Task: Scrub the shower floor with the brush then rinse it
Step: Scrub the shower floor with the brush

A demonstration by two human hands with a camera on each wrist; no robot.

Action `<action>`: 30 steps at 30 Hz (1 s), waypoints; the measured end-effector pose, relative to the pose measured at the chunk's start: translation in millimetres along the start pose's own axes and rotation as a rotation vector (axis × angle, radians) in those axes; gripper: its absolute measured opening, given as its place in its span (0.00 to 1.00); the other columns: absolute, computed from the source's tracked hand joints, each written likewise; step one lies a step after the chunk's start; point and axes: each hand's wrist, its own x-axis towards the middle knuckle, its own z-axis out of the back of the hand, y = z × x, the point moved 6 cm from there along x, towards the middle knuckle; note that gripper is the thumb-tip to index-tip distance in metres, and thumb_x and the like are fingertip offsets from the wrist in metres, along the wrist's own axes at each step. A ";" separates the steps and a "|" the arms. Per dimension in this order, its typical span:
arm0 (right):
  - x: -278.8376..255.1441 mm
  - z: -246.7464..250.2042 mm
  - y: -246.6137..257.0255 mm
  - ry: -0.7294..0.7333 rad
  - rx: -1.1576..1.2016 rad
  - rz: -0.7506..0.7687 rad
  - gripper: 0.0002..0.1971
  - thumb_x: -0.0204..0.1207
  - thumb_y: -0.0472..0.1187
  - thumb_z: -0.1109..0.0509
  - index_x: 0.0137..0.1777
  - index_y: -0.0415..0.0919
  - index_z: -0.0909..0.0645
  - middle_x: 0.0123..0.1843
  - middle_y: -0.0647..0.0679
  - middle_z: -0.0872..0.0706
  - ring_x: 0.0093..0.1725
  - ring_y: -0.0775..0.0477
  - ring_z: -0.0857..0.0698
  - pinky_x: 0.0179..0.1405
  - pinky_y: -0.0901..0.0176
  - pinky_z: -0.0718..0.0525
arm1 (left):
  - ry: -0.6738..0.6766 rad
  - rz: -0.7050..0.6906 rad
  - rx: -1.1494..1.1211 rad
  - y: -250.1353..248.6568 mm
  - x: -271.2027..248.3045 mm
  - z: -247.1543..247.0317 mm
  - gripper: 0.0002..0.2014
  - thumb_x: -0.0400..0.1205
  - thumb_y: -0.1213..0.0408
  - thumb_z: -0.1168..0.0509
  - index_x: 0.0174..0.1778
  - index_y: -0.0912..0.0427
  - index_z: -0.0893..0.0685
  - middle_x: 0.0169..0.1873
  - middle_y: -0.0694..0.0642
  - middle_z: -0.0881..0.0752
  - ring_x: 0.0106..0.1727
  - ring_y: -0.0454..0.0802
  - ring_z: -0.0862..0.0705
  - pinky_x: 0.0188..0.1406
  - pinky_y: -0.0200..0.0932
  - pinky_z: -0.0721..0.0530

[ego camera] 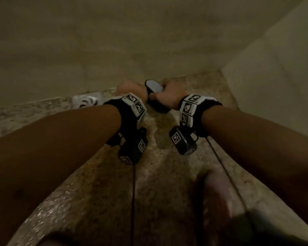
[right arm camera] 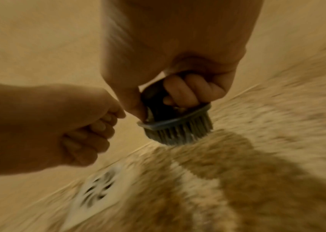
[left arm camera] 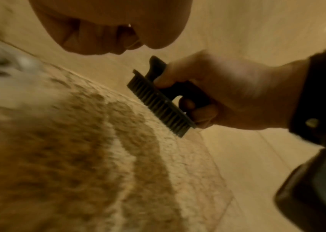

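we see right hand [right arm camera: 178, 51] fingers wrapped round dark loop handle of brush [right arm camera: 176, 125] | stiff grey bristles down on speckled, wet-streaked shower floor [ego camera: 158, 174] near wall [ego camera: 114, 41] | left hand [right arm camera: 59, 125] a bare fist just beside | white slotted drain [right arm camera: 96, 191] near

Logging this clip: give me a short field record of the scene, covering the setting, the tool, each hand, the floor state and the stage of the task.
setting: shower corner, speckled shower floor meeting pale tiled walls
tool: brush, dark handle, grey bristles on the floor near the wall
right hand: grips the brush handle
left hand: curled in a fist beside the brush, holds nothing
drain: white grate, left of the hands
floor state: darker wet streak behind the brush
stage: scrubbing; rinsing not seen
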 end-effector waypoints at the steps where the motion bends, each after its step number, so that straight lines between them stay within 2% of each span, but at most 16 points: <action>1: 2.4 7.4 -13.0 -0.019 0.024 -0.046 0.26 0.68 0.58 0.25 0.58 0.42 0.26 0.51 0.44 0.19 0.46 0.43 0.18 0.26 0.59 0.27 | 0.035 -0.021 0.005 -12.8 -2.2 -9.9 0.14 0.87 0.62 0.44 0.34 0.59 0.24 0.34 0.61 0.24 0.31 0.47 0.29 0.32 0.37 0.31; 2: 4.0 13.0 -25.1 -0.036 0.061 -0.085 0.28 0.68 0.58 0.25 0.59 0.41 0.26 0.52 0.44 0.18 0.46 0.43 0.18 0.28 0.59 0.23 | 0.061 -0.045 0.031 -24.8 -4.2 -15.5 0.19 0.87 0.62 0.44 0.28 0.56 0.34 0.29 0.55 0.32 0.27 0.44 0.37 0.30 0.37 0.33; 3: 7.6 16.1 -39.1 -0.049 0.113 -0.128 0.31 0.68 0.58 0.25 0.65 0.41 0.26 0.56 0.44 0.18 0.47 0.42 0.17 0.33 0.56 0.18 | 0.078 -0.063 0.052 -35.6 -4.1 -21.0 0.21 0.87 0.63 0.45 0.26 0.55 0.40 0.27 0.51 0.37 0.27 0.43 0.40 0.30 0.38 0.33; 4: 11.4 16.9 -53.8 -0.061 0.166 -0.163 0.35 0.69 0.59 0.26 0.72 0.42 0.29 0.61 0.44 0.18 0.48 0.41 0.17 0.40 0.52 0.15 | 0.087 -0.074 0.070 -41.3 -1.1 -26.1 0.22 0.87 0.63 0.45 0.26 0.54 0.42 0.27 0.50 0.38 0.27 0.45 0.38 0.30 0.39 0.33; 6: 20.5 17.4 -85.0 -0.099 0.292 -0.214 0.40 0.71 0.59 0.27 0.80 0.44 0.36 0.66 0.44 0.21 0.49 0.39 0.17 0.46 0.48 0.13 | 0.077 -0.060 0.064 -45.7 9.4 -32.6 0.20 0.85 0.62 0.44 0.25 0.56 0.38 0.26 0.52 0.35 0.33 0.54 0.30 0.33 0.41 0.31; 7: 25.6 17.2 -100.4 -0.126 0.350 -0.241 0.41 0.72 0.59 0.27 0.81 0.45 0.38 0.67 0.44 0.20 0.50 0.38 0.16 0.48 0.46 0.12 | 0.067 -0.047 0.053 -44.9 14.3 -34.7 0.20 0.85 0.61 0.44 0.25 0.57 0.37 0.25 0.54 0.34 0.34 0.55 0.30 0.32 0.41 0.32; 9: 39.1 20.1 -129.1 -0.176 0.437 -0.279 0.43 0.72 0.60 0.27 0.82 0.45 0.39 0.70 0.42 0.21 0.53 0.36 0.15 0.51 0.43 0.12 | 0.015 -0.025 0.047 -44.7 25.7 -38.6 0.21 0.85 0.61 0.44 0.24 0.59 0.36 0.22 0.56 0.35 0.28 0.56 0.34 0.24 0.44 0.38; 11: 52.5 22.7 -151.5 -0.220 0.448 -0.279 0.41 0.74 0.59 0.28 0.82 0.43 0.39 0.74 0.42 0.24 0.62 0.34 0.18 0.57 0.47 0.15 | -0.062 -0.010 0.060 -45.8 34.8 -41.2 0.23 0.85 0.60 0.44 0.22 0.59 0.36 0.21 0.56 0.35 0.24 0.54 0.35 0.22 0.45 0.41; 13: 66.9 27.5 -168.4 -0.257 0.440 -0.256 0.39 0.76 0.58 0.29 0.82 0.43 0.38 0.75 0.43 0.25 0.67 0.34 0.21 0.61 0.47 0.19 | -0.146 -0.015 0.088 -50.8 43.2 -44.2 0.23 0.85 0.58 0.44 0.21 0.58 0.34 0.21 0.56 0.34 0.25 0.56 0.33 0.25 0.46 0.39; 15: 80.8 33.9 -178.9 -0.276 0.468 -0.249 0.39 0.76 0.58 0.29 0.82 0.43 0.37 0.75 0.42 0.24 0.68 0.34 0.22 0.65 0.45 0.19 | -0.189 -0.057 0.161 -59.7 50.7 -48.0 0.21 0.84 0.57 0.43 0.25 0.63 0.28 0.24 0.60 0.26 0.33 0.62 0.25 0.31 0.44 0.33; 17: 94.4 41.3 -185.4 -0.294 0.508 -0.250 0.38 0.76 0.59 0.29 0.80 0.41 0.36 0.74 0.40 0.24 0.68 0.34 0.22 0.65 0.42 0.20 | -0.216 -0.125 0.223 -71.9 54.5 -51.5 0.17 0.83 0.56 0.43 0.35 0.64 0.21 0.34 0.65 0.18 0.42 0.64 0.19 0.37 0.44 0.29; 18: 98.5 45.7 -187.5 -0.317 0.526 -0.239 0.37 0.76 0.58 0.29 0.80 0.40 0.35 0.73 0.39 0.23 0.67 0.34 0.22 0.65 0.42 0.19 | -0.232 -0.155 0.242 -76.6 54.8 -52.0 0.15 0.83 0.56 0.43 0.37 0.63 0.21 0.37 0.65 0.17 0.44 0.65 0.18 0.37 0.44 0.29; 22: 117.3 53.2 -191.3 -0.394 0.574 -0.225 0.36 0.76 0.57 0.29 0.79 0.39 0.34 0.73 0.40 0.23 0.69 0.36 0.23 0.65 0.48 0.23 | -0.306 -0.170 0.254 -81.7 59.0 -46.7 0.14 0.83 0.56 0.44 0.35 0.60 0.26 0.36 0.65 0.18 0.43 0.66 0.18 0.36 0.44 0.30; 26: 135.5 53.7 -183.2 -0.362 0.426 -0.235 0.37 0.79 0.56 0.33 0.81 0.37 0.38 0.78 0.38 0.29 0.74 0.36 0.27 0.71 0.49 0.28 | -0.345 -0.161 0.213 -75.1 66.3 -36.3 0.14 0.81 0.56 0.42 0.31 0.59 0.27 0.35 0.64 0.15 0.41 0.64 0.18 0.37 0.47 0.24; 28: 136.1 51.3 -169.6 -0.329 0.349 -0.222 0.32 0.83 0.53 0.37 0.80 0.36 0.37 0.78 0.37 0.29 0.74 0.36 0.27 0.70 0.50 0.28 | -0.359 -0.152 0.194 -69.1 68.2 -27.9 0.15 0.81 0.56 0.42 0.29 0.59 0.28 0.31 0.62 0.18 0.38 0.63 0.20 0.38 0.48 0.24; 30: 127.9 40.0 -148.5 -0.289 0.304 -0.195 0.31 0.82 0.52 0.36 0.79 0.35 0.36 0.75 0.36 0.26 0.70 0.35 0.23 0.64 0.48 0.23 | -0.371 -0.146 0.172 -61.5 68.7 -20.5 0.16 0.81 0.57 0.41 0.28 0.59 0.30 0.28 0.59 0.22 0.36 0.61 0.22 0.36 0.47 0.26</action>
